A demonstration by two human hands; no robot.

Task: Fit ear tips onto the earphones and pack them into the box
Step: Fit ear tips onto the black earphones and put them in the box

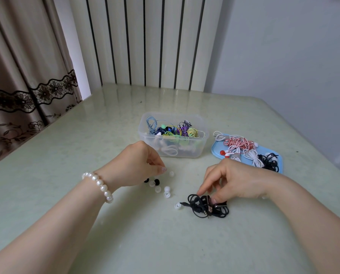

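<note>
Two hands over counter (66,155). Right hand (234,180) pinches black earphones (206,206) mid-counter. Left hand (139,165) fingers curled above loose ear tips (157,183), grip contents unclear. Box (171,135) behind, lid (248,157) just beside; near edge open.

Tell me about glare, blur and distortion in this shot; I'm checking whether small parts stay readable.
Head view: soft, even light, faint shadows; the glossy pale green table mirrors the white ribbed radiator at its far edge; wide-angle bending curves the table edges and radiator; the small white and black silicone ear tips look soft, and the tangled black wired earphones blur slightly.
</note>
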